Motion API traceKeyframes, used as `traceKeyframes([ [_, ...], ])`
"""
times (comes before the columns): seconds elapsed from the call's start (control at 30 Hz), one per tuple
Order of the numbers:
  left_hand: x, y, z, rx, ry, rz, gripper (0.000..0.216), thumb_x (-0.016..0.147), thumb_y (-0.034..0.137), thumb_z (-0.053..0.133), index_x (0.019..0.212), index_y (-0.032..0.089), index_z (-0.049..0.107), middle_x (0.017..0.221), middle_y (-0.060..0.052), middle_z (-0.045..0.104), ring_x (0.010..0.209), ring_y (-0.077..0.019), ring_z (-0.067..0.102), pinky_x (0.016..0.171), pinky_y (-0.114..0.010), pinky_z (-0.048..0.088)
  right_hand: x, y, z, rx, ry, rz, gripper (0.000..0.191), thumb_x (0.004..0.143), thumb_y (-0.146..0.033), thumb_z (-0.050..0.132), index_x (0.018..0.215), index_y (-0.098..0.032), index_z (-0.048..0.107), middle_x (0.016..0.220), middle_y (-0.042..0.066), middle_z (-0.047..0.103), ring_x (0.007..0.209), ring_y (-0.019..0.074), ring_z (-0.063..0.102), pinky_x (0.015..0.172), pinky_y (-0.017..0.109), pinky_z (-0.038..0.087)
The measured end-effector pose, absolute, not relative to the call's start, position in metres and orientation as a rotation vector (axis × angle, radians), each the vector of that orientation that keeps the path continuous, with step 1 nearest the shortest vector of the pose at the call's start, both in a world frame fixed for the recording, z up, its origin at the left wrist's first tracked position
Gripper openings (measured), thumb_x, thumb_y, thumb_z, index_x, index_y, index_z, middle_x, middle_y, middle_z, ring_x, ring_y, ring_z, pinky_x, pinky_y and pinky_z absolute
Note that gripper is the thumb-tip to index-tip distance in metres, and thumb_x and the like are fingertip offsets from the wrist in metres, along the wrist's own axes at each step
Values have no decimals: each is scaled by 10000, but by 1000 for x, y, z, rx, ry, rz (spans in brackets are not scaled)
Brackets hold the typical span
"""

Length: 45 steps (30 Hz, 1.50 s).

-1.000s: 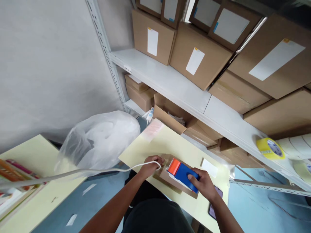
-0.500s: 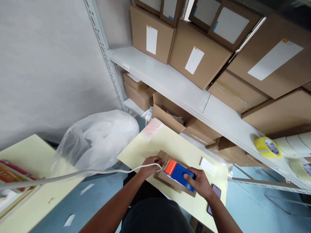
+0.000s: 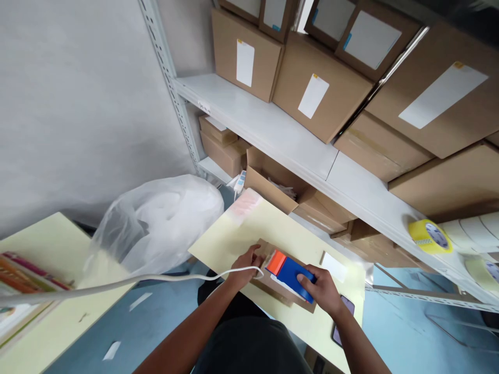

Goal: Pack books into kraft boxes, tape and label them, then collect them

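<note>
A small flat cardboard box lies on the pale yellow table in front of me. My right hand is wrapped round a blue tape dispenser with an orange front end, held over the box. At the box's left end, my left hand has its fingers curled against the edge, beside the dispenser's orange end. Clear tape seems to lie on the box there, though its extent is hard to make out. A white cable passes in front of my left hand.
A phone and a white card lie on the table. Behind it, a shelf holds several cardboard boxes and a yellow tape roll. A plastic bag stands left, near a second table.
The tape dispenser's orange end has shifted slightly up and right. My left hand has moved slightly, its fingers less tucked in at the box's end.
</note>
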<state>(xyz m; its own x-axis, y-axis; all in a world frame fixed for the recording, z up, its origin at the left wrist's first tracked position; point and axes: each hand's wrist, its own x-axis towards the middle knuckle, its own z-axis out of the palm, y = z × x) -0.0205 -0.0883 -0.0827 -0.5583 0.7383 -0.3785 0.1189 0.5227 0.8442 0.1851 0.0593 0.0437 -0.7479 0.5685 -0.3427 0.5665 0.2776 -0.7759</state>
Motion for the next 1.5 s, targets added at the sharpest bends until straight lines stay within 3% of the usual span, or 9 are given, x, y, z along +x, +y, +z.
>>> traceKeyframes([
  [0.13,-20,-92,-86,694,2079,981,433,897,369,545,1291,199,604,929,-44,742,897,-224,707,825,-340,522,187,60,44,-1121,-2506,1504,465,874,-603,605,842,-153,714,655,10,596,587,148,514,546,261,410],
  [0.23,-18,-102,-79,837,1986,1155,489,820,262,596,1307,215,611,1248,-89,708,1151,-247,662,992,-377,513,187,61,44,-1098,-2514,1493,469,876,-605,601,855,-151,715,676,13,605,602,150,522,559,261,413],
  [0.33,-16,-114,-68,1042,1714,1242,755,760,259,671,1492,264,486,1528,-78,549,1371,-288,534,1139,-427,440,187,61,44,-1096,-2524,1481,464,877,-600,596,860,-152,715,693,15,613,612,151,528,570,262,421],
  [0.47,-18,-113,-54,1182,1622,1039,1120,696,367,803,1642,302,206,1682,-60,330,1508,-325,370,1237,-451,326,185,63,44,-1129,-2524,1446,451,874,-594,598,840,-160,710,682,16,614,607,156,536,564,264,430],
  [0.67,-19,-85,-66,1172,1727,888,1315,644,432,855,1658,311,26,1695,-84,294,1531,-345,322,1223,-472,333,177,73,44,-1142,-2520,1412,471,878,-627,574,842,-176,708,685,19,632,609,164,559,562,264,438],
  [0.83,-32,-65,-82,1364,1781,769,1322,619,481,885,1658,255,99,1642,-151,383,1503,-374,364,1194,-478,363,172,79,46,-1166,-2527,1357,430,848,-603,629,803,-182,707,656,5,619,604,155,554,560,251,425],
  [1.03,-55,-35,-73,1656,1671,657,1454,450,515,953,1648,242,177,1719,-136,194,1586,-377,120,1282,-513,201,175,81,37,-1168,-2480,1414,385,844,-560,667,849,-181,735,706,8,660,634,154,582,575,245,430],
  [1.2,-62,-19,-66,1894,1615,498,1310,540,444,911,1638,283,214,1698,-116,259,1561,-350,239,1282,-475,236,182,85,29,-1146,-2443,1419,349,860,-516,663,804,-177,725,666,-4,635,602,134,548,553,236,407],
  [1.5,-63,-18,-74,1869,1736,340,1377,512,442,908,1639,232,146,1636,-160,315,1494,-369,368,1230,-444,353,189,97,30,-1102,-2570,1270,332,871,-493,654,759,-188,723,684,4,658,609,132,549,578,242,398],
])
